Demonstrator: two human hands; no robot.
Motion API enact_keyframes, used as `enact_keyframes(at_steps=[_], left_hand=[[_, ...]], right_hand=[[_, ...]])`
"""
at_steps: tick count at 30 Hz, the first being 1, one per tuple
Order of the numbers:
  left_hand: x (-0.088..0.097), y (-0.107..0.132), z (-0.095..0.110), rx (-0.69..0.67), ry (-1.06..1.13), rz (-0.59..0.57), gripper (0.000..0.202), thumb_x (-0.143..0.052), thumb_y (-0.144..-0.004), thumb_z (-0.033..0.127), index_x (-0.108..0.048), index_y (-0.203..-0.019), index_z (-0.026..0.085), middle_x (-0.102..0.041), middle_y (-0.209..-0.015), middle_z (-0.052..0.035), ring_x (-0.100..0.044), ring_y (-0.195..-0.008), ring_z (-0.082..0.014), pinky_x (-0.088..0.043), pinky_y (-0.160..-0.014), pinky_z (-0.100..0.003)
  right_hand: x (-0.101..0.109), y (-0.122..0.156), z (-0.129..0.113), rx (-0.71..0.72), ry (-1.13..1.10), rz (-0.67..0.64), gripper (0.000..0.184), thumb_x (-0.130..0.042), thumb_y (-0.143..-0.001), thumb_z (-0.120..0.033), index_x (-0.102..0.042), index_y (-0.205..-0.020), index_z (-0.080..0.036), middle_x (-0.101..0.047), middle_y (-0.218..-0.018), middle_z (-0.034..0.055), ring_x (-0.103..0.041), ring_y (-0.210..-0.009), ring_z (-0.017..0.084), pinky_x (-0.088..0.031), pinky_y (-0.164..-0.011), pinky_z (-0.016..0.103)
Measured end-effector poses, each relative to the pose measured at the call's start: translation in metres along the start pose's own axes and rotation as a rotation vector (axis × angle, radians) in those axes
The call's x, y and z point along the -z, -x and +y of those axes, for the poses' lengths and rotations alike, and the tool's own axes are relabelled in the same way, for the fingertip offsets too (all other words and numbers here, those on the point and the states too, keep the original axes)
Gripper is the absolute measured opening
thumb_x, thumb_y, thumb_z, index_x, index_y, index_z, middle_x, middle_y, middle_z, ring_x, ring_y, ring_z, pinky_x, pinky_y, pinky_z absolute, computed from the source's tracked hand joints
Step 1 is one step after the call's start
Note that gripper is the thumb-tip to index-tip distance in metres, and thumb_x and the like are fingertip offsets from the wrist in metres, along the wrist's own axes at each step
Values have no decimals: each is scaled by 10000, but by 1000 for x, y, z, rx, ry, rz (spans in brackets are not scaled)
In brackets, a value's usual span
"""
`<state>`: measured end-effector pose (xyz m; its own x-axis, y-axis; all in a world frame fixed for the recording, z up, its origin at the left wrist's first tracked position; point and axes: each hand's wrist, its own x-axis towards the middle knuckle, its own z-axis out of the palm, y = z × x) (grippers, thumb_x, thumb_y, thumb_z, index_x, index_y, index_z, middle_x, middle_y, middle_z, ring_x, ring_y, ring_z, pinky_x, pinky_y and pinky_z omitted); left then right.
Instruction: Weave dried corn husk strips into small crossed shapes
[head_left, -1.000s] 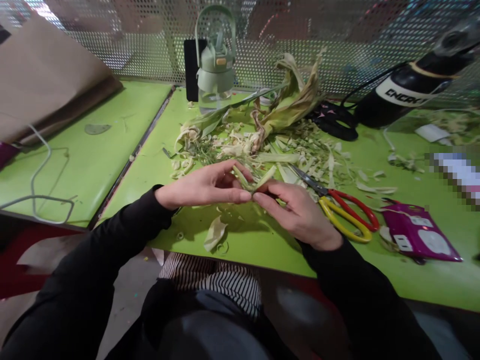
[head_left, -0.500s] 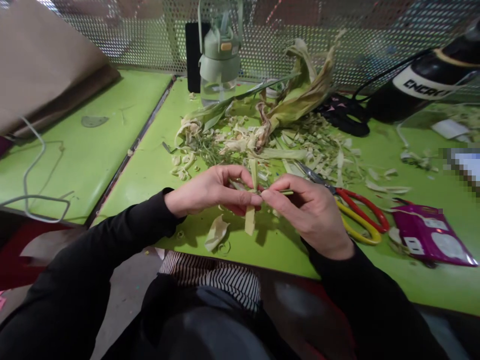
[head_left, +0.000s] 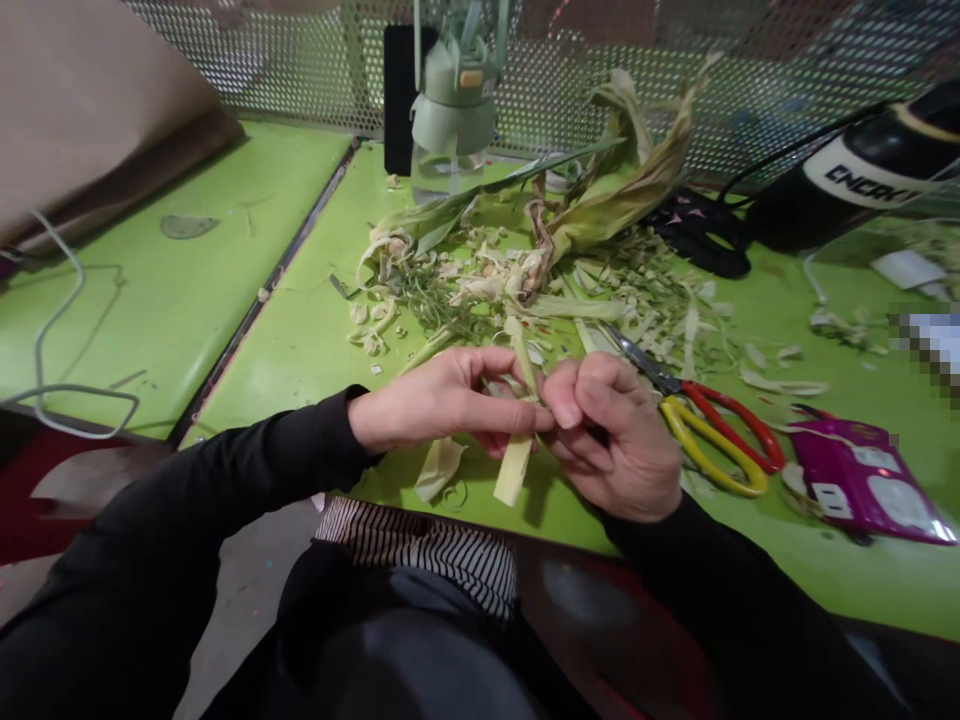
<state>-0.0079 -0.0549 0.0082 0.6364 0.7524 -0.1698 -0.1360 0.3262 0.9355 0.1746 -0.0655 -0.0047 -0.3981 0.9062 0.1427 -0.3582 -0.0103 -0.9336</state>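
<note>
My left hand pinches a pale, flat strip of corn husk between thumb and fingers, just above the table's front edge. The strip runs up and down through the grip, its cut lower end hanging free. Close against those fingertips, my right hand is closed, thumb and fingers curled together; whatever is in them is hidden. A loose piece of husk lies on the green table below my left hand. Scissors with red and yellow handles rest beside my right hand, blades slightly apart.
Behind the hands lie a large husk and heaped husk scraps. A green-topped water bottle and a black bottle stand at the back. On the right is a purple packet; brown paper covers the left.
My right hand has turned and curled its fingers inward, and the thin green stem it pinched is out of sight there. The husk strip hangs slightly lower; the view has shifted a little.
</note>
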Motion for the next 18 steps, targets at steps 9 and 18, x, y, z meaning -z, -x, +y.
enact_keyframes(at_steps=[9, 18], left_hand=[[-2, 6, -2, -290, -637, 231, 104, -682, -744, 157, -579, -756, 152, -479, -606, 80, -403, -549, -36, -332, -513, -167], [-1, 7, -3, -287, -611, 230, 136, -688, -742, 109, -596, -831, 156, -629, -685, 36, -533, -559, -47, -395, -513, -162]], right_hand=[[2, 7, -10, -1, 442, 17, 336, -585, -974, -365, -554, -683, -201, -488, -680, -17, -354, -520, 74, -224, -441, 283], [3, 6, -10, -42, 469, 37, 373, -582, -971, -413, -521, -667, -205, -445, -660, -29, -330, -511, 77, -244, -446, 278]])
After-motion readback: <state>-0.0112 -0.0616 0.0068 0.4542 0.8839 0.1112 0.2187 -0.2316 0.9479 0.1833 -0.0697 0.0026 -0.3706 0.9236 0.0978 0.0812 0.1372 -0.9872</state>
